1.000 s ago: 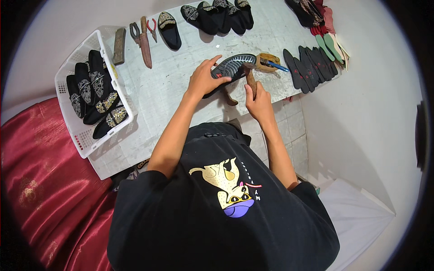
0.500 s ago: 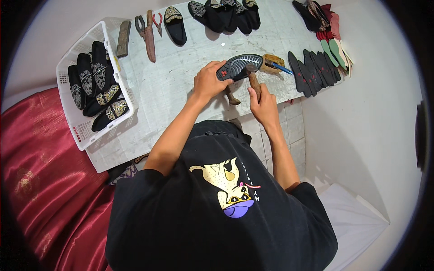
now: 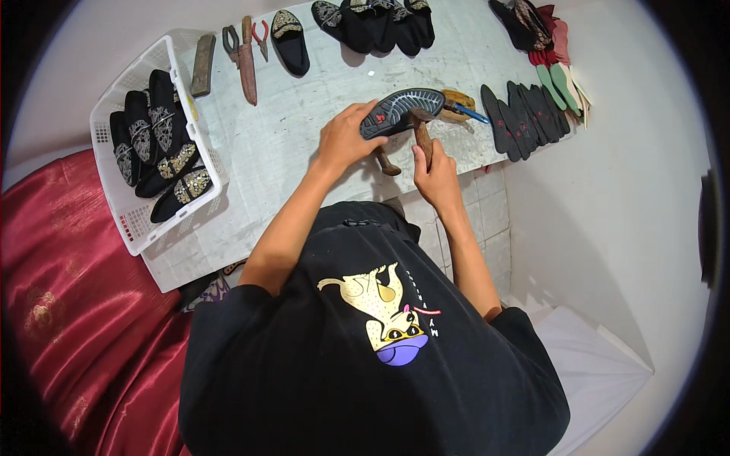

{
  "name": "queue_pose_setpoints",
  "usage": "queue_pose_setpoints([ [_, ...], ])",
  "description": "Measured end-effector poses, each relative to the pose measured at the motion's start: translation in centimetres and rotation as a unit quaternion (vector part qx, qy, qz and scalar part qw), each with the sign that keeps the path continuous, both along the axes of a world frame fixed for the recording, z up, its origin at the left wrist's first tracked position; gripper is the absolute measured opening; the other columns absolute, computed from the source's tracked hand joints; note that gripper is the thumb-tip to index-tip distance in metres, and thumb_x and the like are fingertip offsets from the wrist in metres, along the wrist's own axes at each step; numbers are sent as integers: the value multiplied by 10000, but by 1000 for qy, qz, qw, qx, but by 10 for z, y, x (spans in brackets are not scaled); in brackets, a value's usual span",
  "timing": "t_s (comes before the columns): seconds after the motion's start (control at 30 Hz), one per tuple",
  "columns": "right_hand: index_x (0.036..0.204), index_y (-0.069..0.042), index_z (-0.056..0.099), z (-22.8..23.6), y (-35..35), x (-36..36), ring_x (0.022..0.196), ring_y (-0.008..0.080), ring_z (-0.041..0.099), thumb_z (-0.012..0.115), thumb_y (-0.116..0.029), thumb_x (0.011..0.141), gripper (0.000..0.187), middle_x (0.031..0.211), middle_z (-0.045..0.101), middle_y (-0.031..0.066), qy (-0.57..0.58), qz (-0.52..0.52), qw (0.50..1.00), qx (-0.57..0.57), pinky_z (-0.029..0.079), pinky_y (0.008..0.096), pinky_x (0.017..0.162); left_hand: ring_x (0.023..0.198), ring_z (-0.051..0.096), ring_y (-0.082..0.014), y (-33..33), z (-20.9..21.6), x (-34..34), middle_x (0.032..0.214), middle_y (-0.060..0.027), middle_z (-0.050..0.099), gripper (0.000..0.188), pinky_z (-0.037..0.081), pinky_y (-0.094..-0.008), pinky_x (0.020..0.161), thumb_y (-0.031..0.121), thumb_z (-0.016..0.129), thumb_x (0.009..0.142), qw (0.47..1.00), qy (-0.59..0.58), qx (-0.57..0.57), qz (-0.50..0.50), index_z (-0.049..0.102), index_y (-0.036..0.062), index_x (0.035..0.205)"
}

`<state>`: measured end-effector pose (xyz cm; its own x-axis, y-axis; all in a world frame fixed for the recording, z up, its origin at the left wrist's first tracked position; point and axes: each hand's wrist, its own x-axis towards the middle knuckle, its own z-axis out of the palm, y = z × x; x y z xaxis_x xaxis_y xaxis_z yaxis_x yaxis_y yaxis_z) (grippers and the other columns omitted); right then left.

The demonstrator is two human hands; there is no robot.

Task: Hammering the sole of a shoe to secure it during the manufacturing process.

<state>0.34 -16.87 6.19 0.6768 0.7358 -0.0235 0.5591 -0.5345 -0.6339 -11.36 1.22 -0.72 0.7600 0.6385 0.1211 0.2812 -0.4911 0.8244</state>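
Note:
A black shoe (image 3: 395,109) is held sole up over the table, its ridged outsole facing me and a red mark near the heel. My left hand (image 3: 347,138) is closed round the heel end. In my right hand (image 3: 438,176) is the wooden handle of a hammer (image 3: 423,138); its head lies at the edge of the sole, and I cannot tell whether they touch. Below the shoe a metal shoe anvil (image 3: 388,163) partly shows, the rest hidden. Just beyond the toe sits a yellowish container (image 3: 459,101) with a blue-handled brush (image 3: 471,114) across it.
A white plastic basket (image 3: 215,182) of decorated black slippers stands at left. Along the back lie a whetstone-like bar (image 3: 203,65), scissors (image 3: 231,41), a sheathed knife (image 3: 248,72), red pliers (image 3: 260,38) and several slippers (image 3: 291,52). Black soles (image 3: 498,120) and green insoles (image 3: 564,85) lie at right.
The view has shifted slightly. The hammer head stays near the edge of the sole, and both hands keep their holds with little visible movement.

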Motion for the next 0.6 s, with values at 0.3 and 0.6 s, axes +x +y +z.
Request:
queue_pose_setpoints([
  [0.3,949,38,558,8,2,1,720,565,639,660,-234,1030,301,721,627,342,-4,11,1000,-10,474,571,597,1161,727,-358,-13,-41,-42,1280,-189,738,775,570,-418,1019,303,986,673,990,-117,-23,69,696,27,1336],
  [0.6,941,24,548,8,3,2,657,535,616,644,-240,1052,302,677,601,288,-7,34,999,-2,448,536,572,1161,735,-336,-6,-31,-22,1278,-208,741,714,568,-401,1027,308,975,687,991,-111,-36,63,725,-18,1271],
])
